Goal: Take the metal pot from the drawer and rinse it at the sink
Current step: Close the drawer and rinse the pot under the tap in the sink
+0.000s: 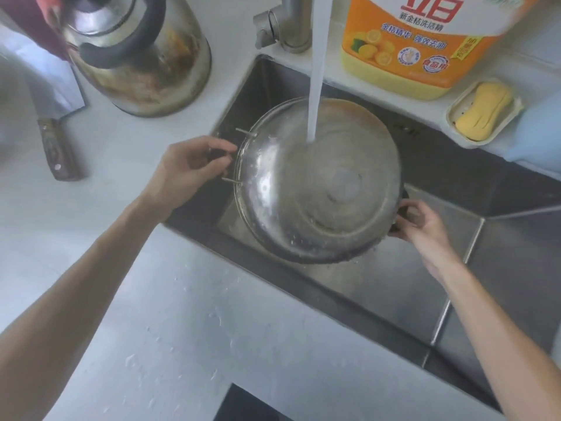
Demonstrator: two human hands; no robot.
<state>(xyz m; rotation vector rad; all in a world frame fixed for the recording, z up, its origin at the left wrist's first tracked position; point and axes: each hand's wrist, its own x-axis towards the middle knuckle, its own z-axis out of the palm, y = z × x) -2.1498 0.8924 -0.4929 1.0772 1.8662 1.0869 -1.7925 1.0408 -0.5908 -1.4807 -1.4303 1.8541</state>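
Note:
The round metal pot point(318, 183) hangs tilted over the steel sink point(409, 293), its wet inside facing me. A stream of water point(317, 86) from the faucet point(288, 25) falls straight into it. My left hand point(191, 168) grips the wire handle on the pot's left side. On the opposite rim, my right hand point(422, 229) holds the dark right handle from below. Water beads cover the pot's inner wall.
A stained steel kettle point(136, 56) stands on the white counter left of the sink, beside a cleaver point(57, 117) with a wooden handle. Behind the sink stand an orange detergent jug point(425, 47) and a yellow soap bar in a dish point(482, 110). Droplets lie on the near counter.

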